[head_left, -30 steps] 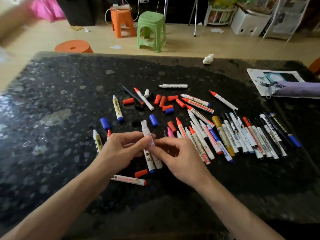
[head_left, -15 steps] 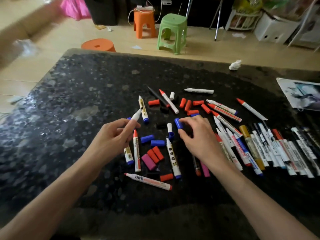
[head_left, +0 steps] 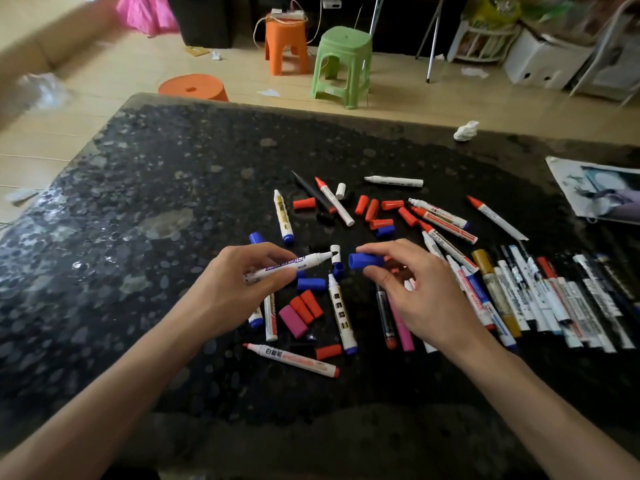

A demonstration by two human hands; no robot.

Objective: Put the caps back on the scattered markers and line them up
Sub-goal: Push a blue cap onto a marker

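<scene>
Over the dark speckled surface (head_left: 166,323), the left hand (head_left: 239,282) grips an uncapped white marker (head_left: 291,266). Its tip points at a blue cap (head_left: 365,261) pinched by the right hand (head_left: 415,289), just apart. Loose red caps (head_left: 372,209) lie beyond.

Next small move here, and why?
Probably slide the blue cap, pinched in the right hand, leftward onto the bare tip of the white marker that the left hand holds: the tip points at the cap across a small gap.
</scene>
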